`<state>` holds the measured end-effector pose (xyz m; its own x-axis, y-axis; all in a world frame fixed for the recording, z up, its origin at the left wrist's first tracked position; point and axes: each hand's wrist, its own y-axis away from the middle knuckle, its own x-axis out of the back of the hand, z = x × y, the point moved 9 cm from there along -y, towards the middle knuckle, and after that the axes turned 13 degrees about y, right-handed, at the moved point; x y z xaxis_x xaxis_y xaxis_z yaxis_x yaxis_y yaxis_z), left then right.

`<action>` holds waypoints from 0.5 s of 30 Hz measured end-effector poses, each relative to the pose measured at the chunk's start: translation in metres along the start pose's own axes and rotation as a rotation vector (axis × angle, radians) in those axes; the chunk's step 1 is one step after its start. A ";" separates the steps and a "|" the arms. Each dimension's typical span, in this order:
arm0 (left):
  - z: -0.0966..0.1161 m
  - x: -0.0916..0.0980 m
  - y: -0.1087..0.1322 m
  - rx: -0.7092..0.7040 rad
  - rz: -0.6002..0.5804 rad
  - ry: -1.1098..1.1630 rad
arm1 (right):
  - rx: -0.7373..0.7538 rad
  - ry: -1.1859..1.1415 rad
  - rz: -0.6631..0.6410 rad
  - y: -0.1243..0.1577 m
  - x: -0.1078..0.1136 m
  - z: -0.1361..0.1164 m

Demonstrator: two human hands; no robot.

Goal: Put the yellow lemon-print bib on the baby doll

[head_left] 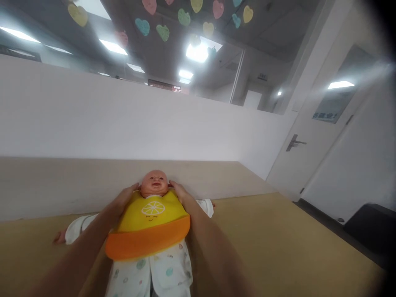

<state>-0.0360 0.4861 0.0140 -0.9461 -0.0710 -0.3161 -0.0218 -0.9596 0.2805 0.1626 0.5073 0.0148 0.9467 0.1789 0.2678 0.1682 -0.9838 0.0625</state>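
A baby doll (156,181) lies on its back on the tan tabletop, arms spread, in white printed clothes (170,268). Over its chest is a yellow bib (153,212) with a citrus slice and smiling face, and an orange pocket (148,239) along the bottom. My left hand (127,194) is closed at the bib's upper corner, beside the doll's neck. On the other side of the neck, my right hand (179,192) is closed at the opposite corner. The fingertips of both hands are partly hidden by the doll's head and neck.
A low white wall (123,119) with glass above it stands behind the table (262,235). Paper hearts (184,17) hang on the glass. To the right are a white door (309,136) with a metal handle and a dark chair (371,227).
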 end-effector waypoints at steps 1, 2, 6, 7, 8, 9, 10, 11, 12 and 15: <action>-0.001 0.000 -0.001 0.011 -0.010 0.027 | -0.066 -0.087 -0.041 -0.003 -0.005 0.007; -0.003 -0.001 0.000 0.021 -0.017 0.056 | -0.139 -0.182 -0.088 -0.005 -0.011 0.015; -0.005 -0.002 0.005 0.034 0.027 0.115 | -0.175 -0.327 -0.030 -0.012 -0.010 0.024; -0.006 -0.002 0.007 0.036 0.027 0.127 | -0.165 -0.342 -0.018 -0.012 -0.009 0.024; -0.006 -0.004 0.010 0.034 0.011 0.144 | -0.153 -0.359 -0.008 -0.011 -0.008 0.023; -0.006 -0.006 0.012 0.026 -0.013 0.164 | -0.141 -0.377 0.003 -0.009 -0.007 0.022; -0.006 -0.007 0.015 0.008 -0.036 0.186 | -0.129 -0.392 0.013 -0.005 -0.006 0.020; -0.005 -0.006 0.019 -0.014 -0.042 0.205 | -0.121 -0.404 0.018 0.000 -0.006 0.018; -0.005 -0.004 0.023 -0.036 -0.033 0.218 | -0.112 -0.419 0.017 0.006 -0.006 0.015; -0.007 0.003 0.042 -0.090 0.026 0.236 | -0.069 -0.504 -0.015 0.028 -0.009 0.005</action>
<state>-0.0372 0.4438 0.0188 -0.8439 -0.1471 -0.5160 0.0400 -0.9763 0.2129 0.1607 0.4780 0.0090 0.9621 0.1471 -0.2298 0.1802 -0.9749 0.1307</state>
